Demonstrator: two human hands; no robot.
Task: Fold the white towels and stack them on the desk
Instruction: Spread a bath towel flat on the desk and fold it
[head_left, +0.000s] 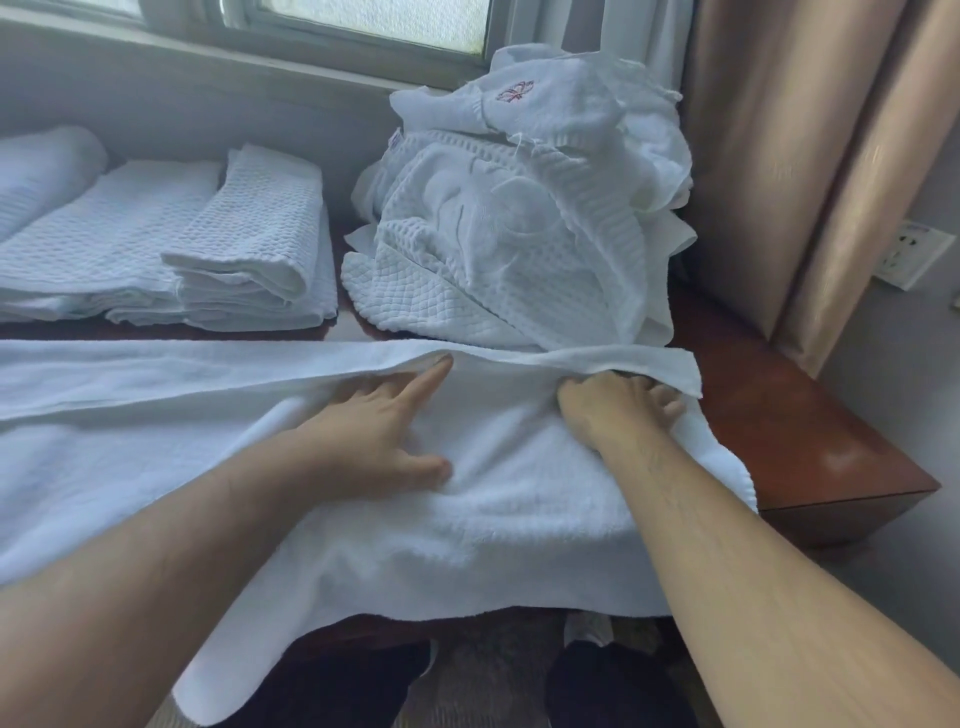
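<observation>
Counted in view are one spread white towel (467, 519), one heap of unfolded towels (519, 218) whose number cannot be told, three stacks of folded towels (249, 249), two hands, one desk (810, 415), one curtain (810, 156) and one wall socket (906, 254).

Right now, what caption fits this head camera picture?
Left hand flattens a white towel while right hand grips its edge.

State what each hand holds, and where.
Right hand grips the spread towel at its far folded edge near the right corner. Left hand holds nothing; it presses flat on it.
</observation>
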